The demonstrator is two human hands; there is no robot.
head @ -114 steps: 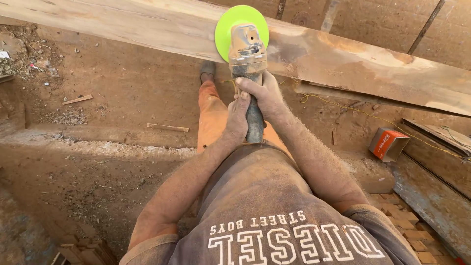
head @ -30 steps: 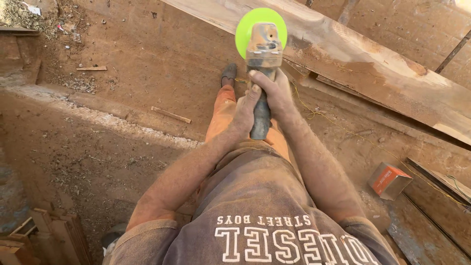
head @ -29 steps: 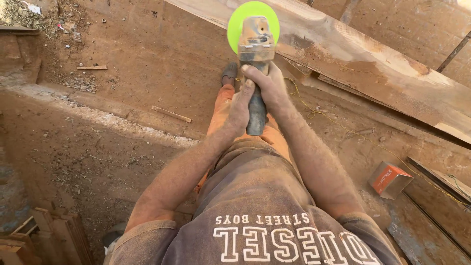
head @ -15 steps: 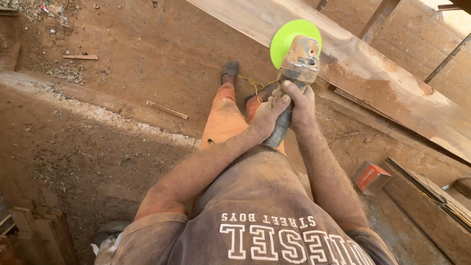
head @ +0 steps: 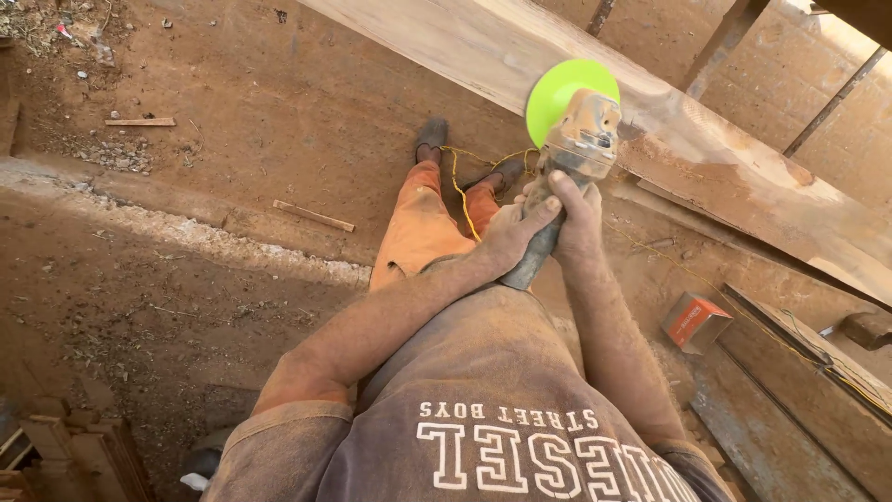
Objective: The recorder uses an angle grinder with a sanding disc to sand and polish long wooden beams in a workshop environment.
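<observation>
Both my hands grip the handle of a dusty grey angle grinder (head: 578, 149) with a bright green disc (head: 561, 91). My left hand (head: 506, 237) wraps the lower part of the handle, and my right hand (head: 576, 216) holds it just above. The disc rests against the near edge of a long, wide wooden plank (head: 706, 153) that runs diagonally from top centre to the right. A yellow cord (head: 458, 181) trails down over my orange trousers (head: 423, 228) to the dirt floor.
An orange box (head: 695, 322) lies on the ground at right, beside dark boards (head: 790, 400). Small wood sticks (head: 313, 216) lie on the red dirt floor at left. Brick walls stand behind the plank. Carved wooden pieces (head: 74, 451) sit at bottom left.
The grinder and both hands have moved to the right along the plank, and the view has swung with them. The grip is unchanged.
</observation>
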